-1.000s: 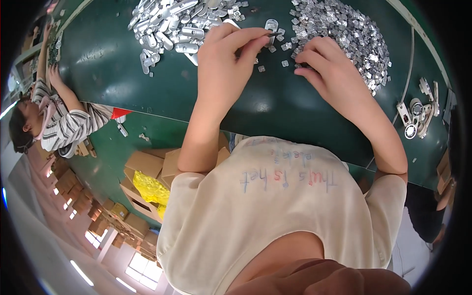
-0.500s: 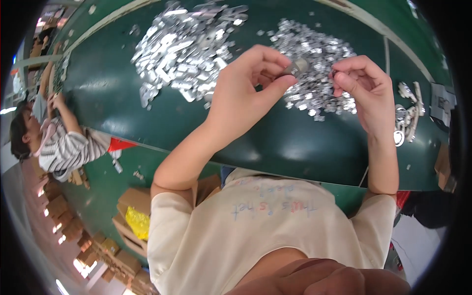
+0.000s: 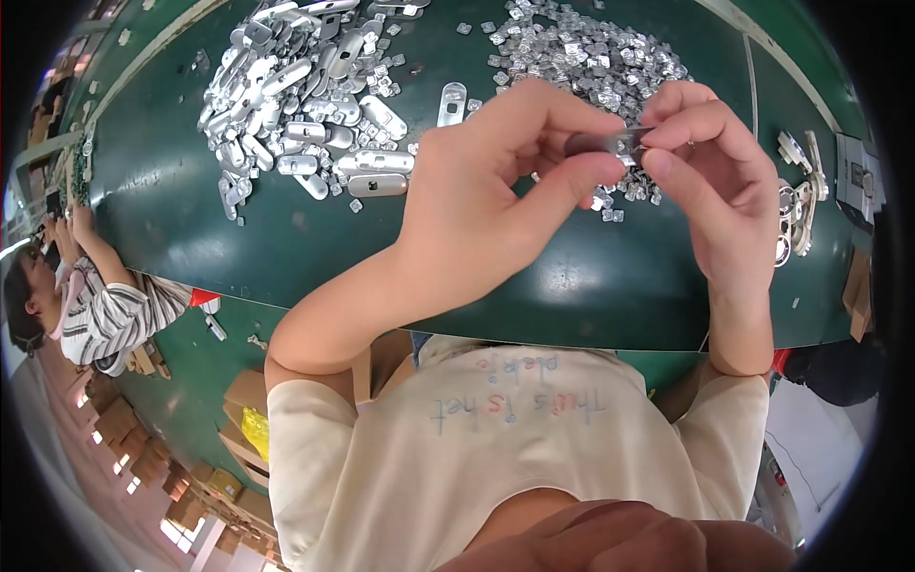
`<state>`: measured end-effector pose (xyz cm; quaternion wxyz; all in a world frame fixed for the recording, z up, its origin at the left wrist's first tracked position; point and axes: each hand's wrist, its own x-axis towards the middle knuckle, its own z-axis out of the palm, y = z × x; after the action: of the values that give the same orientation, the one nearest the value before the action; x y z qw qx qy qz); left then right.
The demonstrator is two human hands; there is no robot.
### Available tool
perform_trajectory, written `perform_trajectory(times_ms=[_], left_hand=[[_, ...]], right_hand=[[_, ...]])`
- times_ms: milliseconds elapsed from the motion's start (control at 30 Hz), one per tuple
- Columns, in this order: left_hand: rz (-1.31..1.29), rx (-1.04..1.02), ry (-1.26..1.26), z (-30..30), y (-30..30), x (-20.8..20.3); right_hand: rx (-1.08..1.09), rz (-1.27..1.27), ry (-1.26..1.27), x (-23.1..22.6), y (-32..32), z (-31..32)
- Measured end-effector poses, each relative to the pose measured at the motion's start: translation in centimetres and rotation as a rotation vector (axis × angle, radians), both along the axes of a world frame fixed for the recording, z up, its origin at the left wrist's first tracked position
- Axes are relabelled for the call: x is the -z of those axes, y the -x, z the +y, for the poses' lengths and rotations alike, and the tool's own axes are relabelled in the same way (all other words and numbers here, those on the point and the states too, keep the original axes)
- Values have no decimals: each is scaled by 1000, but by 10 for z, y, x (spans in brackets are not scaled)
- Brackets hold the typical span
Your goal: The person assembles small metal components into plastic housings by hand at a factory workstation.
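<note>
Over the green table, my left hand [image 3: 486, 181] pinches an oblong, grey metal plate [image 3: 596, 145] with rounded ends between thumb and fingers. My right hand [image 3: 715, 172] is closed at the plate's right end, thumb and fingertips pressed together. Whatever sits between those right fingertips is too small and covered to make out. Behind both hands spreads a pile of small square metal pieces [image 3: 572, 48]. On the left lies a heap of oblong metal plates [image 3: 286, 105], several with a square hole, small squares scattered among them.
White and silver ring-shaped parts [image 3: 801, 195] lie on the right of the table, beside a grey box [image 3: 858, 181]. At the far left another person [image 3: 110, 305] in a striped top works at the table. Cardboard boxes [image 3: 243, 410] stand on the floor at lower left.
My two hands have come together: the right moved left to the plate's end, and the left moved right with the plate. The view has shifted slightly.
</note>
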<state>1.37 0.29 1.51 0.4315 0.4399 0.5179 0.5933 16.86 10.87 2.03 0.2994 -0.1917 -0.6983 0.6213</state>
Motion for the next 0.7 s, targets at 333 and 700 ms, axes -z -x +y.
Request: perform_trajectory(times_ms=[333, 700], left_hand=[[171, -109, -101, -1, -5, 33], [-62, -242, 11, 10, 20, 30]], right_hand=[[80, -102, 295, 6, 11, -17], [299, -544, -927, 7, 133, 202]])
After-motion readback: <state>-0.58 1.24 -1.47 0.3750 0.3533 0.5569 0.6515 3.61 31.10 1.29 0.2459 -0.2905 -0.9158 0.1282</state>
